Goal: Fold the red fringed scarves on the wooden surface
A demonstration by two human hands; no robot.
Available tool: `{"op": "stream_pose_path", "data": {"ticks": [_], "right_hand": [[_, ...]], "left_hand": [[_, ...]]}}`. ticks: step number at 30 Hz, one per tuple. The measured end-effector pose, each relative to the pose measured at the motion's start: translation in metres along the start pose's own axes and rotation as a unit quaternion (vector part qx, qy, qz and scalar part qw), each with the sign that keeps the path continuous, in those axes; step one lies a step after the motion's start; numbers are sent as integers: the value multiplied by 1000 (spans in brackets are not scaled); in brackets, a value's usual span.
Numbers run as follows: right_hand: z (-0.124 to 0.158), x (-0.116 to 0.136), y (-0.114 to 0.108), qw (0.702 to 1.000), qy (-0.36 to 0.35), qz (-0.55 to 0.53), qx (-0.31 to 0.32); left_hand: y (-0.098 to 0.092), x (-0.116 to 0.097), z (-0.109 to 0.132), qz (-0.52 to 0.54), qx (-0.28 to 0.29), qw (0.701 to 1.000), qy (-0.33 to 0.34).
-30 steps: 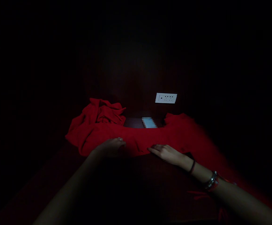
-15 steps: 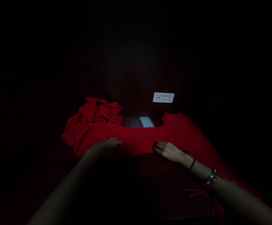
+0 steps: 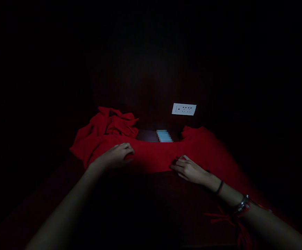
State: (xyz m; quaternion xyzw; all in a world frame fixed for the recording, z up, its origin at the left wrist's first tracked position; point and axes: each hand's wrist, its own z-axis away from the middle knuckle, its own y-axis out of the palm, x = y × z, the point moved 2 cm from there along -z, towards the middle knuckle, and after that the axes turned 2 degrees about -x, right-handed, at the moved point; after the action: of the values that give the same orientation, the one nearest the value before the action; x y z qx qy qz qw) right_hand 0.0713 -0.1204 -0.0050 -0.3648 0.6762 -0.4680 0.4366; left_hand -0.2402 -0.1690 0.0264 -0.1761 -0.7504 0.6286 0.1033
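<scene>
A long red cloth (image 3: 153,156) lies across a dark surface, bunched in folds at the left and spread wide at the right. Over its left part is my left hand (image 3: 118,154), fingers curved and apart from the thumb, with a ring on one finger and nothing in its grasp. At the near edge of the cloth, right of centre, my right hand (image 3: 188,169) rests with its fingers slightly spread, fingertips on the fabric. Bracelets circle the right wrist and forearm. Red tassels (image 3: 219,218) hang below the right forearm.
A white wall socket (image 3: 184,109) is on the dark wall behind the cloth. A pale, pixelated flat object (image 3: 164,136) lies on the surface just beyond the cloth. The outer parts of the view are too dark to make out.
My left hand has risen a little and opened from the cloth. The fingers of my right hand have spread slightly. The whole view has shifted slightly.
</scene>
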Motion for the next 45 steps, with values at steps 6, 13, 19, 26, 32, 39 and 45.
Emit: {"op": "stream_pose_path", "data": {"ticks": [6, 13, 19, 26, 32, 39, 45], "right_hand": [[-82, 26, -10, 994, -9, -104, -23], [-128, 53, 18, 994, -20, -107, -9], [-144, 22, 15, 987, 11, -159, -23], [-173, -52, 27, 955, 237, -153, 88], [-169, -66, 24, 962, 207, -149, 99], [-151, -67, 2, 959, 179, -220, -14], [-134, -64, -11, 935, 112, -327, 75]], "left_hand": [[-29, 61, 38, -5, 36, 977, -212], [-13, 82, 62, 9, 80, 956, -283], [-12, 37, 39, -43, 1, 965, -259], [-2, 46, 36, 6, -29, 969, -247], [1, 77, 41, -58, -106, 937, -329], [-9, 84, 52, -106, -115, 897, -413], [-14, 82, 48, -98, -199, 916, -336]]}}
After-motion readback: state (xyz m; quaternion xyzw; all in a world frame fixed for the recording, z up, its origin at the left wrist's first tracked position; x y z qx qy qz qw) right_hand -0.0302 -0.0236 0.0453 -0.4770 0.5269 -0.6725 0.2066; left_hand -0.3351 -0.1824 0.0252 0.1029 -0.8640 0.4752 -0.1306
